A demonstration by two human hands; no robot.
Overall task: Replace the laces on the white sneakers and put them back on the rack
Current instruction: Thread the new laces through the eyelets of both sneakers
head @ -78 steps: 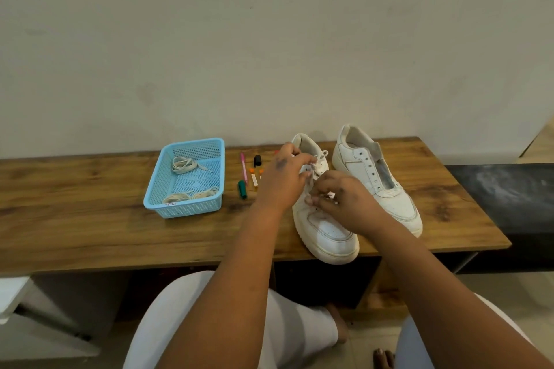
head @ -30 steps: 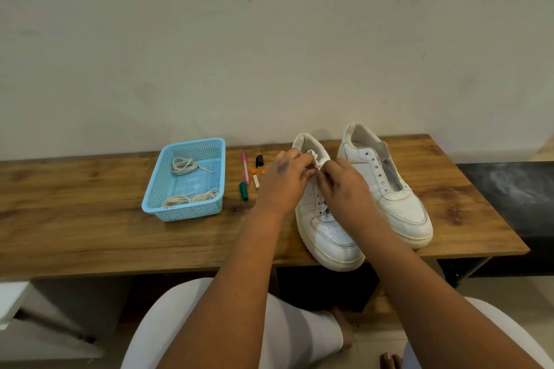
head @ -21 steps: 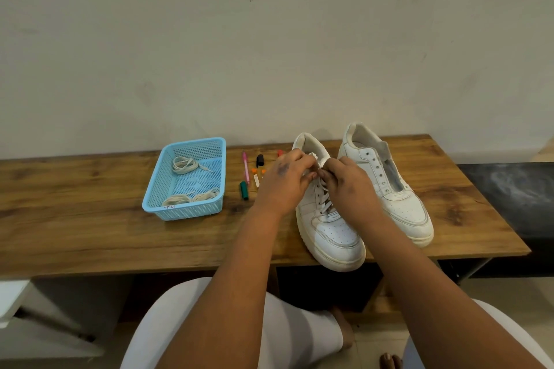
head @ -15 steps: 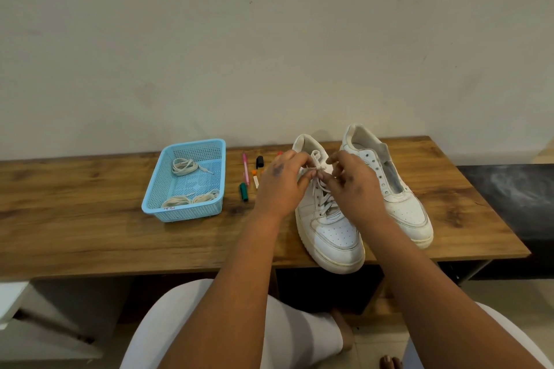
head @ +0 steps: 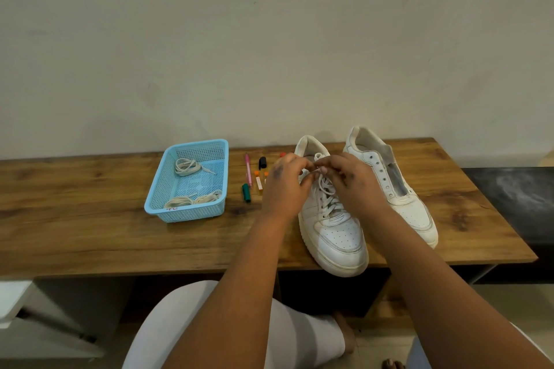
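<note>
Two white sneakers stand on the wooden table (head: 90, 234), toes toward me. The left sneaker (head: 335, 237) carries a white lace (head: 326, 192) threaded through its eyelets. My left hand (head: 284, 186) and my right hand (head: 353, 180) meet over its upper eyelets, and each pinches a part of that lace near the tongue. The right sneaker (head: 398, 189) has bare eyelets and an open tongue with no lace in it.
A light blue plastic basket (head: 162, 189) left of the shoes holds bundled cream laces (head: 186, 165). Between the basket and the shoes lie a pink pen (head: 248, 169), a green cap (head: 245, 192) and small orange and black pieces. A dark surface (head: 515, 204) adjoins the table's right end.
Both hands have shifted up the left sneaker from its middle to the top eyelets, and more of the laced section below them shows now.
</note>
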